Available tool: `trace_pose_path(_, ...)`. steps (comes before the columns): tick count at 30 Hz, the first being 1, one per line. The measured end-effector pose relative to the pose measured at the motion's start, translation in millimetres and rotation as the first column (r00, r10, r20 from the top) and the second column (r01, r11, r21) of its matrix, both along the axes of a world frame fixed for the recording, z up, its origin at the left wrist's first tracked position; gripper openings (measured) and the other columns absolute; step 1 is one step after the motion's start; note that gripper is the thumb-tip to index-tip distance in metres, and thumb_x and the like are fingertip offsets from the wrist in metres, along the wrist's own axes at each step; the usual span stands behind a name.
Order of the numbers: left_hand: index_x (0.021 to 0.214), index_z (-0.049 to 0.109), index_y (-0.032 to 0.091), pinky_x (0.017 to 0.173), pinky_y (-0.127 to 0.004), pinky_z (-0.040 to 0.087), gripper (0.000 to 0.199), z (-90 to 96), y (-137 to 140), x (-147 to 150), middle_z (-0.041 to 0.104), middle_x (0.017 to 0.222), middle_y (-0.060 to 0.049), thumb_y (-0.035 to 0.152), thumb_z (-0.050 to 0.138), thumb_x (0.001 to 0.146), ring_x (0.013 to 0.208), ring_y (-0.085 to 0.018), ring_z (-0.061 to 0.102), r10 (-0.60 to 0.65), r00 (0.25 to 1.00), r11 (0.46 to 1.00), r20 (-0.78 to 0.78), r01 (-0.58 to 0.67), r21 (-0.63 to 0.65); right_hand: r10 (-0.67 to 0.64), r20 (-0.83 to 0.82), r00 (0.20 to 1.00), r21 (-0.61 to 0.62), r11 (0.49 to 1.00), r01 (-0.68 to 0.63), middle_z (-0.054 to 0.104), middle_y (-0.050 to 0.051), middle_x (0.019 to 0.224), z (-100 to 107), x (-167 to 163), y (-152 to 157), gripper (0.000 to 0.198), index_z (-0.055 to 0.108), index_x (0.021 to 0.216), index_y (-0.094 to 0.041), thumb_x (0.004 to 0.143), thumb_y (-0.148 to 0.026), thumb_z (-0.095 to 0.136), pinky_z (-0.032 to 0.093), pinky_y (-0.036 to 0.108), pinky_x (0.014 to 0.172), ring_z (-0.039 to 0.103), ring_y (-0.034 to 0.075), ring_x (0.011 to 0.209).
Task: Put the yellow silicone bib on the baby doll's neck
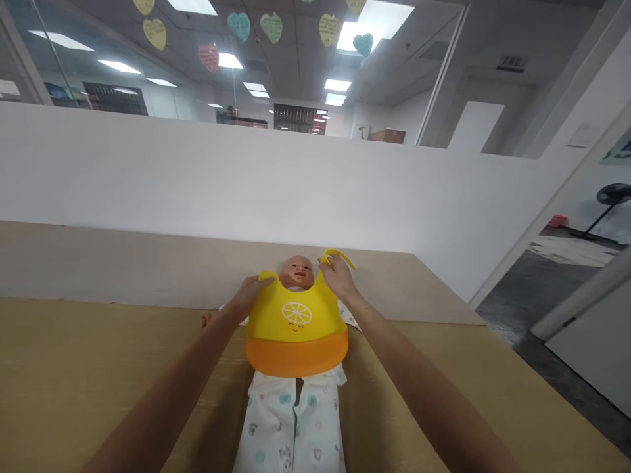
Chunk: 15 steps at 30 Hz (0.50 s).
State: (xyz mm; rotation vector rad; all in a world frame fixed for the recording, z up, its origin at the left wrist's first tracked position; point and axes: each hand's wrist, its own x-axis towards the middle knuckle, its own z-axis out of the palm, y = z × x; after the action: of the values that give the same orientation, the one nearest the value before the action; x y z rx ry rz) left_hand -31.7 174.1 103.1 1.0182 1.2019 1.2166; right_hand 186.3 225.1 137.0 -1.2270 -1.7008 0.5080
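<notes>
A yellow bib (296,322) with an orange catch pocket and a printed citrus slice is spread over the chest of a baby doll (298,268). The doll lies on its back, its head toward the wall, in white patterned clothes (276,420). My left hand (250,292) pinches the bib's upper left corner beside the doll's head. On the other side, my right hand (338,276) grips the bib's right neck strap, whose yellow end curls up above my fingers. Behind the bib, the doll's neck and upper body are mostly hidden.
The doll lies on a wide brown table (98,381) with a paler strip (123,266) along the back. A white wall (246,184) with glass above stands behind it. To the right, past the table edge, are a doorway and a black fan (612,194).
</notes>
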Motion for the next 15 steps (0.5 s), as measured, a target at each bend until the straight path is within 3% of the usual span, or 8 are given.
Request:
trace_pose_path(5, 0.060, 0.063, 0.016, 0.053, -0.027, 0.043, 0.009, -27.9, 39, 0, 0.063, 0.053, -0.002, 0.024, 0.066, 0.061, 0.050, -0.017, 0.058, 0.024, 0.999, 0.995, -0.028, -0.027, -0.094, -0.147, 0.073, 0.986, -0.142, 0.977, 0.156, 0.056, 0.004, 0.069, -40, -4, 35, 0.026, 0.046, 0.056, -0.021, 0.075, -0.039, 0.050, 0.042, 0.031, 0.072, 0.056, 0.020, 0.073)
trace_pose_path(8, 0.057, 0.062, 0.017, 0.051, -0.027, 0.042, 0.008, -35.0, 53, -2, 0.063, 0.052, -0.002, 0.022, 0.065, 0.062, 0.048, -0.017, 0.058, 0.034, 0.999, 0.991, -0.027, -0.037, -0.125, -0.203, 0.050, 0.978, -0.195, 0.958, 0.209, 0.050, 0.002, 0.059, -57, -5, 54, 0.028, 0.039, 0.052, -0.023, 0.076, -0.033, 0.050, 0.040, 0.030, 0.068, 0.053, 0.020, 0.067)
trace_pose_path(15, 0.061, 0.062, 0.017, 0.047, -0.027, 0.044, 0.005, -46.5, 75, 0, 0.066, 0.054, -0.005, 0.022, 0.063, 0.063, 0.047, -0.019, 0.059, 0.064, 0.998, 0.978, 0.017, -0.060, -0.199, -0.150, -0.132, 0.980, -0.376, 0.922, 0.091, 0.047, 0.001, 0.053, -87, -9, 85, 0.027, 0.042, 0.046, -0.021, 0.071, -0.022, 0.053, 0.038, 0.029, 0.068, 0.051, 0.017, 0.065)
